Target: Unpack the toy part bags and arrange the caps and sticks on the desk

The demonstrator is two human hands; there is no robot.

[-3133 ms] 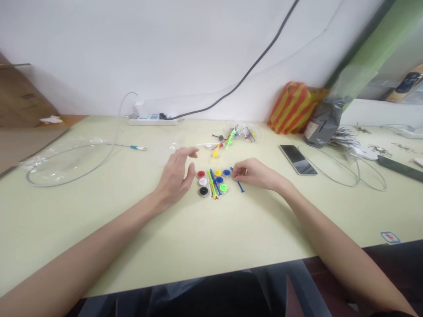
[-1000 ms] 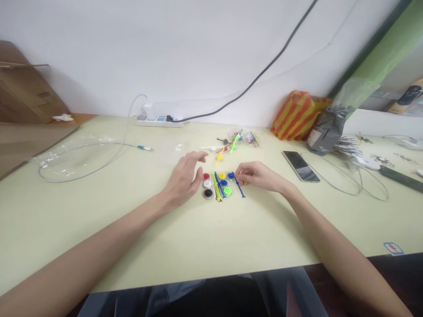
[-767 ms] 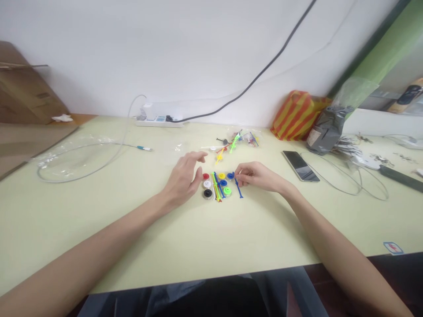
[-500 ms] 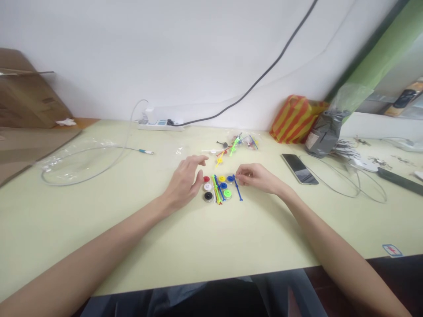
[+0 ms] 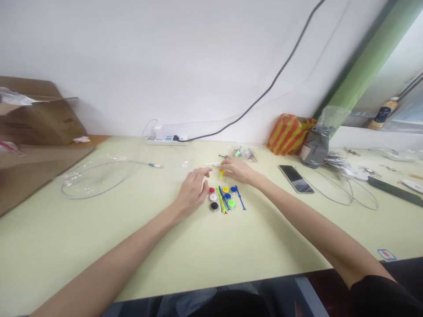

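Observation:
My right hand (image 5: pixel 236 169) reaches over the loose plastic pieces at the back, its fingers bent and closed around a yellow plastic stick with a disc (image 5: pixel 221 175). Beside the sorted parts rests my left hand (image 5: pixel 192 190), fingers apart and holding nothing, thumb near a red disc (image 5: pixel 211 190). Below the red one are a white disc (image 5: pixel 213 198) and a black disc (image 5: pixel 214 206). Several thin coloured sticks (image 5: pixel 222 200) lie together to their right. Further right are a yellow disc (image 5: pixel 226 189), two blue discs (image 5: pixel 228 196), a green disc (image 5: pixel 231 204) and a separate blue stick (image 5: pixel 241 198).
A clear bag with more pieces (image 5: pixel 247 154) lies behind my right hand. A phone (image 5: pixel 296 179) and cables are on the right, near a striped bag (image 5: pixel 286 134) and a grey bag (image 5: pixel 313 147). On the left are a coiled cable (image 5: pixel 99 193), a cardboard box (image 5: pixel 42 119) and a power strip (image 5: pixel 167 141).
My right hand has left the blue stick and moved back and left to the yellow piece. My left hand keeps its place by the discs. The camera view has shifted slightly.

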